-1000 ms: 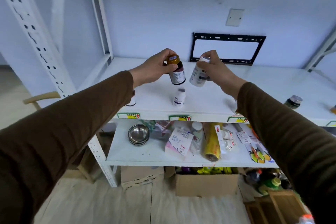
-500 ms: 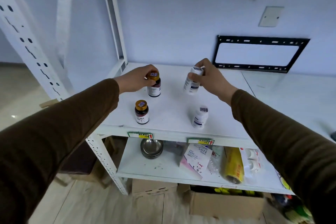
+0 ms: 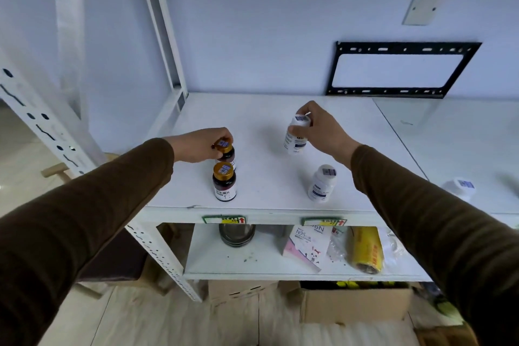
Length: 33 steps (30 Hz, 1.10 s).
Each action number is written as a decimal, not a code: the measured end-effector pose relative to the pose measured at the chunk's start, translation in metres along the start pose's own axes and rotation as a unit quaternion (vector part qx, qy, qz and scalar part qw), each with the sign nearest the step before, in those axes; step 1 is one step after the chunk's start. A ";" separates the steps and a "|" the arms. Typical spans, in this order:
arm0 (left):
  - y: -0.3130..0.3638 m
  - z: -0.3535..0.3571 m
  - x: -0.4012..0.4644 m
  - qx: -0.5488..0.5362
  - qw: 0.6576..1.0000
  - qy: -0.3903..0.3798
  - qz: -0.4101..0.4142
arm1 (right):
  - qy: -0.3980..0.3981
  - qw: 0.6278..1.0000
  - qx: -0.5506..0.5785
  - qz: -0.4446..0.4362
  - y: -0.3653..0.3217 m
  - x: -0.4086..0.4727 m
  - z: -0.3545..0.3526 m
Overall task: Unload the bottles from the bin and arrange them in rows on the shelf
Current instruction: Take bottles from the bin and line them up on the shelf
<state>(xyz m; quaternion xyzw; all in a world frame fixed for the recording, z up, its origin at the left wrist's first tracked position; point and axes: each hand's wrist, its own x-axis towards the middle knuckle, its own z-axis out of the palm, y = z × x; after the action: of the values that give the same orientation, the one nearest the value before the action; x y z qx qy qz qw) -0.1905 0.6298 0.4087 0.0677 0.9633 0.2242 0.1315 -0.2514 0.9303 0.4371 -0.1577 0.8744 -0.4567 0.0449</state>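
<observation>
White shelf [image 3: 264, 109]: hands grip brown bottle [image 3: 228, 153] and white bottle [image 3: 297, 136].

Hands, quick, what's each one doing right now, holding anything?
Left hand: grips the gold cap of a dark bottle standing on the shelf.
Right hand: holds a white bottle, tilted.

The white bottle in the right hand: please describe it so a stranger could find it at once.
On the top shelf, below the black wall bracket, the right hand grips a white bottle by its cap. Unlike the other white bottle standing free near the front edge, it is held, tilted.
</observation>
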 end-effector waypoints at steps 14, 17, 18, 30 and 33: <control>0.027 -0.024 0.011 -0.058 0.998 -0.012 0.028 | 0.020 0.993 -0.109 0.045 0.023 -0.008 -0.019; 0.044 -0.021 0.016 -0.048 0.996 0.031 0.067 | 0.020 0.988 -0.144 0.053 0.031 -0.010 -0.020; 0.049 -0.019 0.018 -0.043 0.996 0.033 0.076 | 0.020 0.986 -0.155 0.055 0.033 -0.011 -0.020; 0.083 0.003 0.030 -0.008 0.995 0.000 0.097 | -0.001 0.978 -0.194 0.081 0.047 -0.008 -0.011; 0.088 0.005 0.031 0.001 0.996 -0.003 0.094 | -0.002 0.975 -0.205 0.085 0.047 -0.007 -0.008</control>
<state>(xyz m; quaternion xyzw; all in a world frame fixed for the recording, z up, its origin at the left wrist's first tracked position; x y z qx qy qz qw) -0.2121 0.7159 0.4369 0.1589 0.9524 0.2345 0.1130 -0.2573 0.9641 0.4032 -0.0895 0.9597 -0.2615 0.0516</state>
